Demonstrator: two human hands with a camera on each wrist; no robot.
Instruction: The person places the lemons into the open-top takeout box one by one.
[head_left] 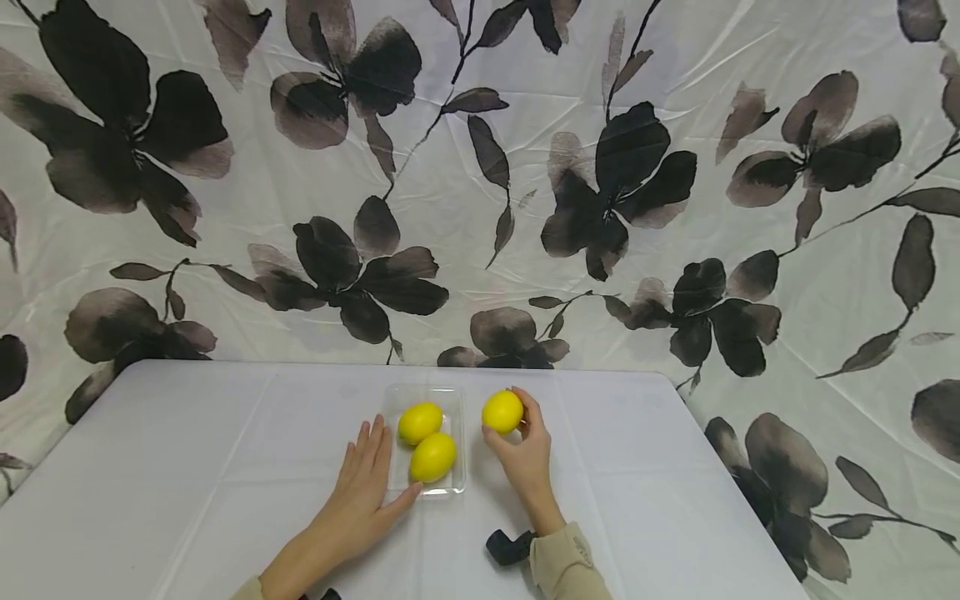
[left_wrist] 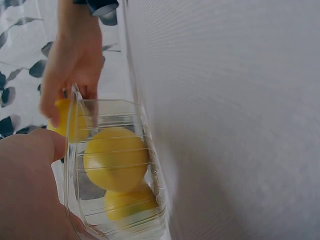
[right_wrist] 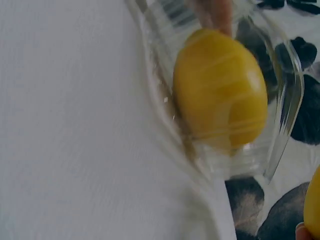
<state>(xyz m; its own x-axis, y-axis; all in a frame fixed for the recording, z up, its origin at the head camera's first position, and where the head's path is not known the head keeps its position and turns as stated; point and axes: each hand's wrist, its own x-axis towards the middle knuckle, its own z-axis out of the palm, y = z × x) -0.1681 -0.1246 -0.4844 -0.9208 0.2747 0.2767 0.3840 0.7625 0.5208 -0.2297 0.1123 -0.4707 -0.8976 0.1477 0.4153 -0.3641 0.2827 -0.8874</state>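
Two yellow lemons, one farther back point(head_left: 420, 423) and one nearer point(head_left: 432, 457), lie touching in a clear plastic container point(head_left: 453, 402). My left hand point(head_left: 362, 487) lies along the container's left side, fingers straight, with the thumb reaching its near edge. To the right of the container, my right hand point(head_left: 531, 454) pinches a third lemon point(head_left: 502, 412) between thumb and fingers. In the left wrist view, both lemons point(left_wrist: 116, 159) show through the container's ribbed wall, and the held lemon point(left_wrist: 60, 117) appears beyond it. The right wrist view shows a lemon point(right_wrist: 220, 90) through the clear plastic.
A white cloth point(head_left: 225, 442) covers the table. Behind its far edge hangs a curtain point(head_left: 480, 192) with dark flowers. A black device point(head_left: 508, 547) sits at my right wrist, beside the beige sleeve point(head_left: 566, 562).
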